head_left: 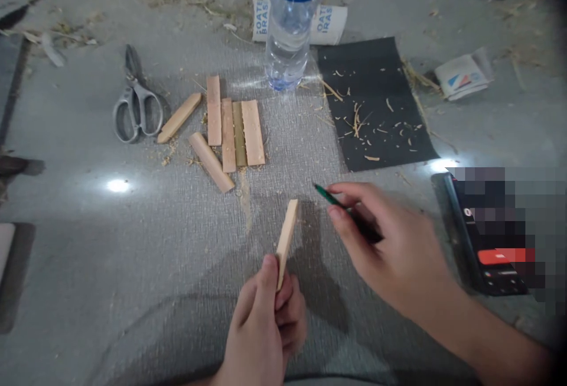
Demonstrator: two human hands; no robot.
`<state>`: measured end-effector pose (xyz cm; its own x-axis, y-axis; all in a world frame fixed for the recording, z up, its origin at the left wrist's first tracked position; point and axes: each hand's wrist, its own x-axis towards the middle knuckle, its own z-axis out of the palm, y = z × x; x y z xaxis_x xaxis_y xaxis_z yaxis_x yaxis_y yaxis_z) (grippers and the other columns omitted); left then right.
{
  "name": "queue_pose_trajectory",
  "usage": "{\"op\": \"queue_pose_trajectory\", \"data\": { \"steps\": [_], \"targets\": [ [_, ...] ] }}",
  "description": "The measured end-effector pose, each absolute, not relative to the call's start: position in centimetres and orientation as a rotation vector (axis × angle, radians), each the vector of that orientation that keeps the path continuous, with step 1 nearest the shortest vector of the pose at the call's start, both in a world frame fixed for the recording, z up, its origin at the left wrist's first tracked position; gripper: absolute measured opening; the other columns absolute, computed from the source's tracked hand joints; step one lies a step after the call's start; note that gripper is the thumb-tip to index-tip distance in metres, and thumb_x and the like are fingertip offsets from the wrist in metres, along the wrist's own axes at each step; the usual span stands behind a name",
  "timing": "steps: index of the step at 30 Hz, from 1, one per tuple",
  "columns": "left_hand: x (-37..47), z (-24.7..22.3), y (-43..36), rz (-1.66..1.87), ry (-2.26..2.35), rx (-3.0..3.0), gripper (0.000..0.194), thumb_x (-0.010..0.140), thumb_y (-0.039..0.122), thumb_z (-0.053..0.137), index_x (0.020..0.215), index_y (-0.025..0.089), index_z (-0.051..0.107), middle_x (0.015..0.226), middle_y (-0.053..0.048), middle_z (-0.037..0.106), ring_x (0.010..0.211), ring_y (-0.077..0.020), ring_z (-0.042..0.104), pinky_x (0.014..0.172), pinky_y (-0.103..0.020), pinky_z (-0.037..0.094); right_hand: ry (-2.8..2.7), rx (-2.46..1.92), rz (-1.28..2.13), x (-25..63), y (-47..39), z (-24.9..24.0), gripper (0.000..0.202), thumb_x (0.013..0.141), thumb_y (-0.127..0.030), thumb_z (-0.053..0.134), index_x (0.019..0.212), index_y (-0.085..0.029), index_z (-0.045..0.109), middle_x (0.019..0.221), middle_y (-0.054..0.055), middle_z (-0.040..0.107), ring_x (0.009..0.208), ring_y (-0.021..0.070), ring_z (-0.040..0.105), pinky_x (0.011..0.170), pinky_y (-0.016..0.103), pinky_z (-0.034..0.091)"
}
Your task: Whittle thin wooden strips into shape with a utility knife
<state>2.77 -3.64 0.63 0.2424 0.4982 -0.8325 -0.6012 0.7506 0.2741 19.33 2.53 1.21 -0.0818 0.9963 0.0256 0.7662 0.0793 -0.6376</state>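
My left hand (268,321) is closed round a pale wooden strip (287,238), its thumb along one side and the free end pointing up and away. To the right, my right hand (385,238) pinches a thin green pen (328,195) with a dark tip. That tip is a little apart from the strip and does not touch it. Beyond my hands lie several flat wooden pieces (227,135), some side by side and one slanted piece (211,162) nearer me. Another wooden piece (181,117) with a pointed end rests by the grey-handled scissors (137,108).
A water bottle (287,43) with a blue label stands at the back. Wood shavings are scattered over a black sheet (378,78) at the right. A phone (469,226), partly blurred, lies at far right, and a small folded packet (463,75) behind it.
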Motion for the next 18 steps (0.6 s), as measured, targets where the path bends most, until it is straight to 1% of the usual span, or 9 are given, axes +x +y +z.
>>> {"op": "queue_pose_trajectory", "data": {
  "steps": [2,5,8,11,14,16,18],
  "targets": [
    [2.8,0.5,-3.7,0.728,1.096,-0.062,0.061,0.073,0.066,0.071,0.055,0.021,0.035,0.045,0.01,0.024,0.038,-0.0036,0.016,0.035,-0.019,0.011,-1.834,-1.699,0.906,19.0,2.3,1.1,0.025,0.093,-0.031,0.06,0.117,-0.025,0.064,0.09,0.0,0.071,0.068,0.0117,0.066,0.059,0.022,0.051],
    [2.8,0.4,-3.9,0.692,1.099,-0.002,0.066,0.068,0.072,0.071,0.053,0.021,0.032,0.044,0.01,0.023,0.037,-0.0035,0.016,0.034,-0.019,0.012,-1.673,-1.665,1.256,18.8,2.2,1.1,0.03,0.094,-0.036,0.059,0.122,-0.026,0.063,0.09,0.0,0.071,0.071,0.0131,0.065,0.057,0.023,0.05],
    [2.7,0.3,-4.2,0.693,1.082,0.048,0.065,0.071,0.073,0.068,0.053,0.021,0.032,0.045,0.01,0.023,0.038,-0.0038,0.016,0.035,-0.019,0.013,-1.462,-1.615,1.505,19.0,2.4,1.1,0.031,0.095,-0.04,0.059,0.122,-0.025,0.065,0.088,0.002,0.072,0.071,0.0142,0.065,0.053,0.023,0.048],
    [2.5,0.2,-4.7,0.694,1.069,0.1,0.061,0.08,0.071,0.06,0.056,0.021,0.035,0.048,0.009,0.025,0.041,-0.0048,0.017,0.038,-0.019,0.014,-1.341,-1.559,1.581,19.1,2.6,1.2,0.029,0.092,-0.039,0.063,0.116,-0.024,0.067,0.09,0.002,0.072,0.071,0.0139,0.065,0.056,0.024,0.049],
    [2.4,0.2,-4.9,0.664,1.091,0.144,0.06,0.083,0.071,0.056,0.058,0.021,0.037,0.05,0.008,0.026,0.043,-0.0055,0.019,0.039,-0.02,0.014,-1.331,-1.539,1.57,19.1,2.7,1.5,0.024,0.091,-0.036,0.064,0.111,-0.024,0.069,0.089,0.002,0.071,0.069,0.0127,0.063,0.056,0.024,0.049],
    [2.4,0.2,-4.8,0.637,1.099,0.179,0.06,0.082,0.072,0.056,0.058,0.021,0.037,0.05,0.008,0.027,0.043,-0.0057,0.019,0.039,-0.02,0.014,-1.312,-1.533,1.573,19.1,2.6,1.6,0.023,0.091,-0.035,0.064,0.11,-0.023,0.069,0.087,0.002,0.07,0.064,0.0108,0.059,0.052,0.022,0.045],
    [2.4,0.2,-4.7,0.634,1.126,0.222,0.06,0.082,0.072,0.057,0.058,0.02,0.038,0.05,0.007,0.029,0.043,-0.006,0.02,0.039,-0.021,0.015,-1.271,-1.531,1.6,19.1,2.5,1.7,0.025,0.091,-0.035,0.064,0.113,-0.023,0.069,0.081,0.001,0.068,0.055,0.0085,0.051,0.044,0.021,0.038]
  ]
}}
